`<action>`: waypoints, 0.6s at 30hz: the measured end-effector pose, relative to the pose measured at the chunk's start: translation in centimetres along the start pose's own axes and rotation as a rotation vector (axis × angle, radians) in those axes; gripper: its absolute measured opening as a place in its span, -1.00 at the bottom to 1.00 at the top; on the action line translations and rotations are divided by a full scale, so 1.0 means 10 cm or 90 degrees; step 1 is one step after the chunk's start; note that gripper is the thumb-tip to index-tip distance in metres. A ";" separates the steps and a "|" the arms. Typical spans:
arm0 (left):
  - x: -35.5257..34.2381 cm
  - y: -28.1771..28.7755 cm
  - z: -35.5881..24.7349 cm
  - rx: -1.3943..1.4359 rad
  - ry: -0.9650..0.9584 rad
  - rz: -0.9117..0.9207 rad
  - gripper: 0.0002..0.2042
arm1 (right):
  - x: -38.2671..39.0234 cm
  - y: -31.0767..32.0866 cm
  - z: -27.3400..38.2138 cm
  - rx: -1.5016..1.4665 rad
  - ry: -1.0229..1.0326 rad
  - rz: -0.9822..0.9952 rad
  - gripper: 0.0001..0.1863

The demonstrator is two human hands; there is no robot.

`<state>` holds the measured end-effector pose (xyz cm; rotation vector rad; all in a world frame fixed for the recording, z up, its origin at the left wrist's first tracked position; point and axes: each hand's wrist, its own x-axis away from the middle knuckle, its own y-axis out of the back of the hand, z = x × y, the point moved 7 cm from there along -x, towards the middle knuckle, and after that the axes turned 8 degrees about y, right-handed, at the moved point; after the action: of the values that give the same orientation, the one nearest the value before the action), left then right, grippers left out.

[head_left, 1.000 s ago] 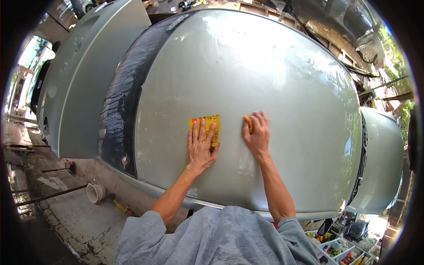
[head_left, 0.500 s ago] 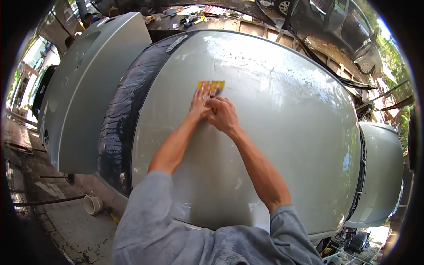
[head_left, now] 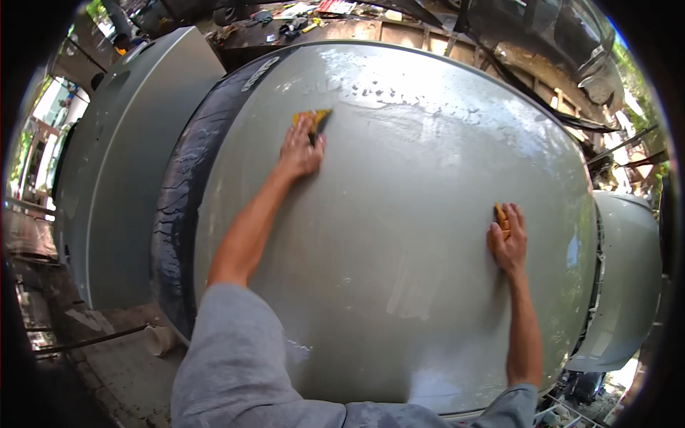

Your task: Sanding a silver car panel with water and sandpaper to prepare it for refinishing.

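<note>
My left hand [head_left: 301, 152] lies on the car's pale green-silver roof [head_left: 385, 207], its fingers stretched over a yellow abrasive sheet [head_left: 320, 115] near the dark glass strip along the left side. Much of the sheet is under my fingers. Lower and to the right, my right hand [head_left: 509, 245] rests on the roof with its fingers curled round a small orange-yellow pad [head_left: 501, 217]. Streaks and wet-looking droplets show on the paint toward the far side.
A detached-looking or raised silver panel [head_left: 121, 178] stands left of the dark glass [head_left: 175, 214]. A lower body panel [head_left: 621, 278] lies to the right. Another car [head_left: 542, 43] and scattered items are beyond the roof. A white bucket [head_left: 160, 340] sits on the floor at lower left.
My hands came together higher on the roof, then parted. My left hand has moved up and leftward with the yellow sheet; my right is now well to the right with the pad.
</note>
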<state>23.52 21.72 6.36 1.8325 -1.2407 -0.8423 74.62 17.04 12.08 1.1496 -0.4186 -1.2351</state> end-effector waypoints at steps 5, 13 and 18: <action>1.04 0.24 -0.27 -0.034 -0.133 0.094 -0.36 | 0.10 0.23 -0.07 0.065 0.055 0.020 -0.30; 0.14 0.16 0.35 0.012 0.076 0.004 -0.33 | 0.06 0.14 -0.06 0.043 0.047 0.024 -0.34; 0.45 0.22 0.49 -0.033 -0.014 0.006 -0.34 | 0.11 0.20 -0.05 0.085 0.054 0.015 -0.35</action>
<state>19.79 15.81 5.34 1.7796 -1.2301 -0.8837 76.40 16.12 13.23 1.3020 -0.4553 -1.1467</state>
